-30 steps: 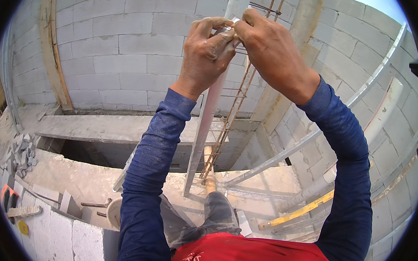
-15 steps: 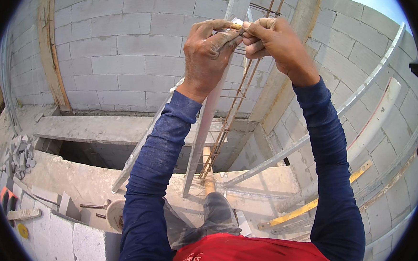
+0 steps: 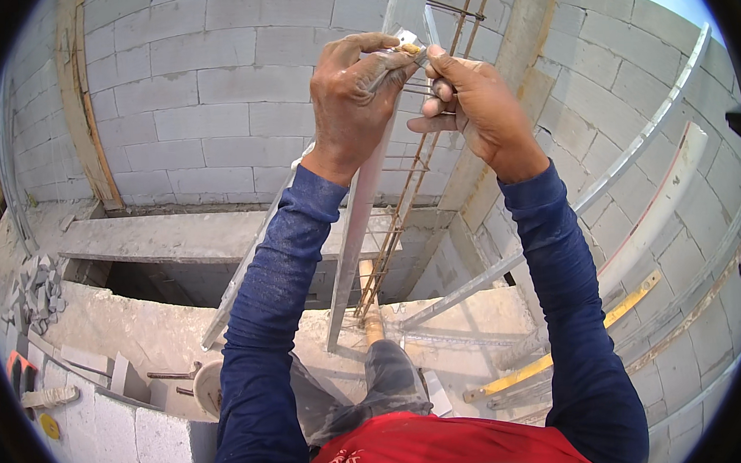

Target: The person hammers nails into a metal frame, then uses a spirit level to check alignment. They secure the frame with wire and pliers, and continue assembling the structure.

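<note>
Far left, I'm seeing a pile of grey rubble (image 3: pixel 35 290) lying on the ledge, with a vertical wooden plank (image 3: pixel 83 105) leaning against the block wall (image 3: pixel 201 97) above it. Lower down, a round bucket (image 3: pixel 206 386) is sitting on the concrete slab.

Moving in, my left hand (image 3: pixel 349 97) is closing its fingers around the top of a long pale metal strip (image 3: pixel 361 223), which is running down to the slab near my knee. A small bright clip or tool tip is showing at the thumb; I cannot tell exactly what it is.

Just right of it, my right hand (image 3: pixel 473 111) is pinching thin wire against the rusty rebar cage (image 3: pixel 403 204), thumb and forefinger pressed together, other fingers curling loose.

Further right, a yellow level (image 3: pixel 581 337) is lying against the wall base, beside angled grey rails (image 3: pixel 637 147).
</note>
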`<action>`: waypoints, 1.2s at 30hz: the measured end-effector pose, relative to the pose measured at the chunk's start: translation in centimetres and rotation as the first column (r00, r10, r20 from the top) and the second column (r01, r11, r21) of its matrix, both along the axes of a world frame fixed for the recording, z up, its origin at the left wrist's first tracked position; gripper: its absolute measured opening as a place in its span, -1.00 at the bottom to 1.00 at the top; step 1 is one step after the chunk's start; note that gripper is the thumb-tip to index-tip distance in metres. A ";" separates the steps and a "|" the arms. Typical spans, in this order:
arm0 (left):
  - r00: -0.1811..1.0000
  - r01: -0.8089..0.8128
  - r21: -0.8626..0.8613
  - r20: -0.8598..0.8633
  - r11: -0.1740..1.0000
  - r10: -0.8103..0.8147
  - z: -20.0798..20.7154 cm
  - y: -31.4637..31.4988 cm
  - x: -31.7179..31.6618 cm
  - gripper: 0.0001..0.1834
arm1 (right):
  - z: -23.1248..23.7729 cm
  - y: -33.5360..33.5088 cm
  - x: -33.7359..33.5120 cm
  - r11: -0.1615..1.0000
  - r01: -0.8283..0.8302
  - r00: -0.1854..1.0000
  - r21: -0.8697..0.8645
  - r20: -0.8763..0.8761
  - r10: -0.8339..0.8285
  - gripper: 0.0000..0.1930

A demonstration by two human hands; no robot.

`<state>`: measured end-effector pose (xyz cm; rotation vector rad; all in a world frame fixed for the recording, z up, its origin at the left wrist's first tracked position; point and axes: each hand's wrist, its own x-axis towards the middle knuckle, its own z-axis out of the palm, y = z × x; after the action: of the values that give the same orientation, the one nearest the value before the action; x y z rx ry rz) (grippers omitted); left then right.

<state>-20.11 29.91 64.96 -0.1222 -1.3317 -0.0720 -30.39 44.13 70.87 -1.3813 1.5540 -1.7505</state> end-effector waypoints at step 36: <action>0.517 0.380 0.773 0.277 0.508 -0.810 -0.3 -17.2 5.0 -0.39 | -3.2 -5.2 4.6 0.873 -0.079 0.559 -0.481 0.703 0.439 -0.69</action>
<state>-15.08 12.75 64.64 -0.0073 -1.7883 -1.3409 -25.79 38.89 67.69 -0.6853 0.4626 -2.1103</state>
